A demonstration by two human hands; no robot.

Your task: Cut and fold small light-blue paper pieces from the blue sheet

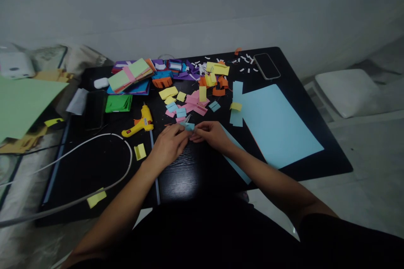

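- Nearest, at the middle of the black table (189, 176): left hand (168, 143) and right hand (211, 133), fingertips meeting, both pinching a small blue slip (189, 126).
- Just beyond, to the left: yellow glue gun (139, 124) lying flat.
- To the right: large blue sheet (277, 126).
- Farther: heap of coloured scraps (195, 101).
- At the far edge: phone (267, 66).

place: home craft corner | cues: low black table (189, 176) strewn with paper scraps (189, 105), glue gun (139, 124), phone (267, 66) | around: cushion (347, 92) on floor, plain wall (202, 4)
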